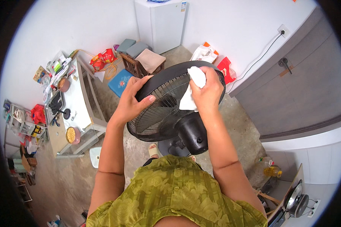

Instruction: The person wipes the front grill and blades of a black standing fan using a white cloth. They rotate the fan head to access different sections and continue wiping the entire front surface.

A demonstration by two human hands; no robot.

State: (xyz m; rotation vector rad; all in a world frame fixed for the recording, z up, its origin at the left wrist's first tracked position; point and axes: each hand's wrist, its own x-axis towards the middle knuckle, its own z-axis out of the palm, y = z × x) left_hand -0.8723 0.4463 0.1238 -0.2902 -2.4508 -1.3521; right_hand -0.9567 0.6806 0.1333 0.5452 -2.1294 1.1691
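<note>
A black pedestal fan (156, 119) stands right in front of me, its rear grille and motor housing (191, 133) towards me. My left hand (133, 102) grips the left rim of the fan's cage, thumb on the near side and fingers over the outer band. In my right hand (209, 88) is a bunched white cloth (197, 78), held against the upper right of the grille. Part of the cloth hangs down over the wires. The fan's round base (170, 147) rests on the concrete floor by my feet and is partly hidden by the motor housing.
Left stands a cluttered table (76, 99) with a pink bowl (73, 135) of grain-like pieces. Behind the fan are a blue stool (120, 82), a wooden chair (150, 61) and a white refrigerator (167, 28). A black cord (254, 62) runs from a wall socket beside a grey door (295, 85).
</note>
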